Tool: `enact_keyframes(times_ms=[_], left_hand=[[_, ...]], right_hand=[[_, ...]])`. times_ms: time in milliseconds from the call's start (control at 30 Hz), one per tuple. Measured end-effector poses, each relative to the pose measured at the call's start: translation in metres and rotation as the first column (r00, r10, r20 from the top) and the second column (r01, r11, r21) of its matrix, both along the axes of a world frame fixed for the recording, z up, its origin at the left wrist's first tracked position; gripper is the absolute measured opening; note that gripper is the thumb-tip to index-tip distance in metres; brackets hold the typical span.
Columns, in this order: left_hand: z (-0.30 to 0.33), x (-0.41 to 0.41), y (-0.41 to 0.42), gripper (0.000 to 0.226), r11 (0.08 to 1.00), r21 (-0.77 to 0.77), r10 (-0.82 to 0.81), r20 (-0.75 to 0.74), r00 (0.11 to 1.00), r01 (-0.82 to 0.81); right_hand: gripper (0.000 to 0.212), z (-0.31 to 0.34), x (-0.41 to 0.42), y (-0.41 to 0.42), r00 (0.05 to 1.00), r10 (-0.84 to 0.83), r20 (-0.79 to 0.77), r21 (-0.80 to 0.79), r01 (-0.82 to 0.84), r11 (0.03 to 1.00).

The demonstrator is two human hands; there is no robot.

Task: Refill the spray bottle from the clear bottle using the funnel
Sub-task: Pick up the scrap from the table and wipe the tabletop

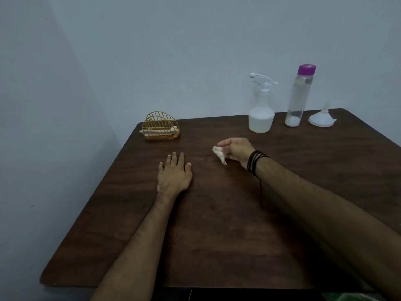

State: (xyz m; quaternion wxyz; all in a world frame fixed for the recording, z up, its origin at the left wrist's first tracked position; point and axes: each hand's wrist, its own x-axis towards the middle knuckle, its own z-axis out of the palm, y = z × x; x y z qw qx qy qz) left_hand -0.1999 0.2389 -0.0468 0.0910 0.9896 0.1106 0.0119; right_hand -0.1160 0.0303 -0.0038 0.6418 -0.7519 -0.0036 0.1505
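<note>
Left hand (pixel 174 173) flat on dark wood-grain table (pixel 217 235), fingers spread, empty. Right hand (pixel 235 151) pinching crumpled white tissue (pixel 220 154), likely wiping; refill seemingly done, next: discard tissue. Beyond right hand: capped spray bottle (pixel 261 109), tall clear bottle (pixel 298 96) almost empty, inverted translucent funnel (pixel 321 118). Wire napkin holder (pixel 161 126) beyond left hand.

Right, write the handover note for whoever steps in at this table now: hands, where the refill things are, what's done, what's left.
Left hand: flat on the table, empty.
Right hand: pinching a crumpled white tissue just above the tabletop.
Far right edge, left to right: spray bottle, trigger head on, partly full; clear bottle, purple cap on, nearly empty; funnel, upside down on the table.
Done: the pour appears finished, both bottles closed.
Left: probably only wiping and disposing of the tissue.
</note>
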Motion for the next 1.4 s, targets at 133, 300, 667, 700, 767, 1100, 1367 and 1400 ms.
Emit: enact_keyframes(times_ms=[133, 300, 667, 700, 767, 1100, 1367, 1400], left_hand=[[0.001, -0.001, -0.001, 0.063, 1.000, -0.003, -0.004, -0.011, 1.000, 0.004], [-0.001, 0.000, -0.001, 0.063, 1.000, -0.007, 0.006, -0.009, 1.000, -0.006], [-0.002, 0.000, -0.002, 0.062, 1.000, 0.001, 0.005, 0.010, 1.000, -0.005], [-0.001, 0.000, -0.002, 0.062, 1.000, 0.000, 0.005, 0.010, 1.000, -0.005], [-0.001, 0.000, -0.001, 0.062, 1.000, -0.003, 0.004, 0.010, 1.000, -0.004], [-0.002, -0.001, -0.002, 0.061, 1.000, 0.012, 0.001, 0.039, 0.999, -0.001], [0.000, -0.004, -0.004, 0.060, 1.000, 0.000, 0.005, 0.018, 1.000, -0.005], [0.000, -0.004, -0.004, 0.060, 1.000, -0.003, 0.004, 0.016, 1.000, -0.004]], right_hand=[[0.022, -0.018, 0.010, -0.007, 0.835, 0.175, 0.522, -0.594, 0.208, 0.777], [0.023, -0.019, -0.008, -0.003, 0.667, 0.505, 0.547, -0.766, 0.157, 0.623], [0.027, -0.019, 0.001, 0.012, 0.711, 0.479, 0.515, -0.756, 0.114, 0.644], [0.028, -0.017, 0.012, 0.011, 0.739, 0.436, 0.513, -0.757, 0.149, 0.637], [0.029, -0.015, 0.024, 0.016, 0.758, 0.403, 0.513, -0.758, 0.180, 0.627], [0.026, -0.025, -0.012, 0.039, 0.564, 0.620, 0.546, -0.771, 0.049, 0.635], [0.027, -0.015, -0.006, 0.049, 0.653, 0.554, 0.517, -0.768, 0.068, 0.637], [0.025, -0.015, -0.013, 0.049, 0.635, 0.580, 0.510, -0.767, 0.031, 0.641]])
